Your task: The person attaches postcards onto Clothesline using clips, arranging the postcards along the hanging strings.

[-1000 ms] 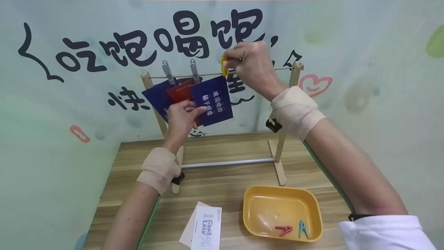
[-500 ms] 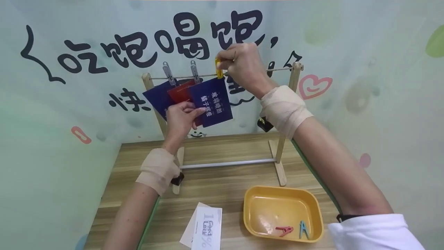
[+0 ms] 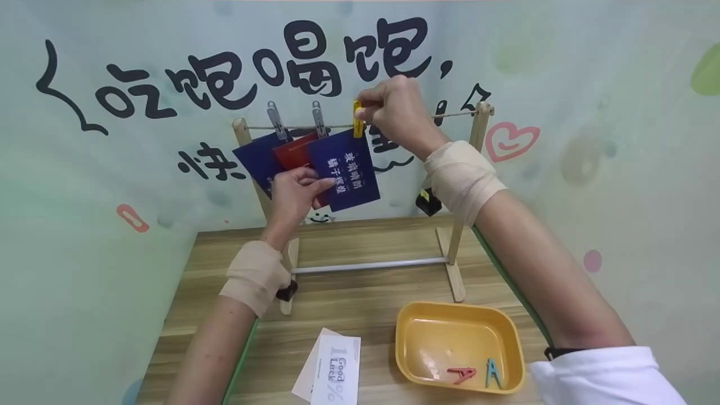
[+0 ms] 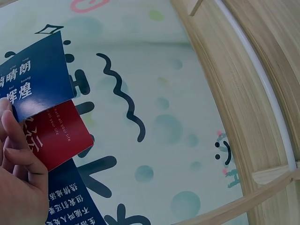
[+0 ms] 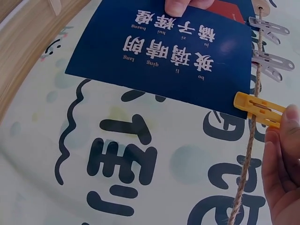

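Observation:
My left hand (image 3: 295, 194) pinches the lower left edge of a dark blue card (image 3: 363, 191) with white characters, thumb in front. With its thumb and fingers, my right hand (image 3: 400, 115) pinches a yellow clothespin (image 5: 255, 108). In the right wrist view, the clothespin's jaws lie over the card's top corner and the rope (image 5: 243, 173). Left of this card, a red card (image 3: 289, 153) and another blue card (image 3: 254, 157) hang below two grey clothespins (image 3: 275, 121) on the rope. The blue card in my left hand partly covers the red one.
A wooden stand (image 3: 478, 126) with a white crossbar (image 3: 371, 265) carries the rope. A yellow tray (image 3: 402, 337) at front right holds a red clothespin (image 3: 462, 374) and a blue one (image 3: 493, 373). Two pale cards (image 3: 337, 371) lie on the wooden table (image 3: 225, 315).
My right hand has moved left and slightly down with the yellow clothespin, which now sits over the blue card's corner at the rope. My left hand keeps its hold on the card.

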The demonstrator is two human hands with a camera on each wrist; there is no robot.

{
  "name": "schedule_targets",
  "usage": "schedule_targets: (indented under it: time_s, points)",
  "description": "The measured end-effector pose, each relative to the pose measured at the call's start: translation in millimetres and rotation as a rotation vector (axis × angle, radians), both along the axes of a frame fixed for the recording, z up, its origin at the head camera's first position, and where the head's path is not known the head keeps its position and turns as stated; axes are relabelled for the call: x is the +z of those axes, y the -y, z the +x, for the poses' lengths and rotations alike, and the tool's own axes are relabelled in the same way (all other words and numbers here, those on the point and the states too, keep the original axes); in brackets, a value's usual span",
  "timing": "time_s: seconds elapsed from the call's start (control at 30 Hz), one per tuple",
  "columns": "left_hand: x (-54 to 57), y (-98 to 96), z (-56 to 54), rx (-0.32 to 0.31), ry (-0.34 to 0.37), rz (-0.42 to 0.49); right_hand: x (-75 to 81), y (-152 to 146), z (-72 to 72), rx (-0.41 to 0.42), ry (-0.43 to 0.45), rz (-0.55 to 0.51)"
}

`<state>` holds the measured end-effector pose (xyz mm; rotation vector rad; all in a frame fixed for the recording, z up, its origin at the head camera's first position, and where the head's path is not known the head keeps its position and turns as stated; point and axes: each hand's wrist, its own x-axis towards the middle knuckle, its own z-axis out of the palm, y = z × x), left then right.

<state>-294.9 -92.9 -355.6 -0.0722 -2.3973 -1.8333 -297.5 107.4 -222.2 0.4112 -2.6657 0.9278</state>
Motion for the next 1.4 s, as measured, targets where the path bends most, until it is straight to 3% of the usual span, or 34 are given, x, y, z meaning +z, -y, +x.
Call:
schedule_targets:
  time_s: [0.17,0.43,0.8,0.93,1.17,1.4]
  points:
    - [-3.5,0.2,0.2,-0.018,0.002,0.003,0.2,0,-0.8,0.002,0.066,-0.024]
    - [-6.2,1.9,1.4,0.020,-0.011,0.027,-1.1,3,-2.3,-0.005,0.141,-0.096]
    - [-16.8,6.5,6.9,0.027,-0.054,0.081,-6.2,-5,1.8,-0.015,0.138,-0.170]
    - [-22.4,10.5,9.1,0.014,-0.055,0.096,-8.4,-7,6.6,-0.011,0.082,-0.193]
    - [-18.9,14.8,15.9,0.025,-0.017,0.112,-10.9,-8,14.7,-0.011,-0.014,-0.198]
    - [-24.3,15.5,26.5,-0.001,-0.029,0.161,-28.7,-10,29.6,-0.028,-0.082,-0.210]
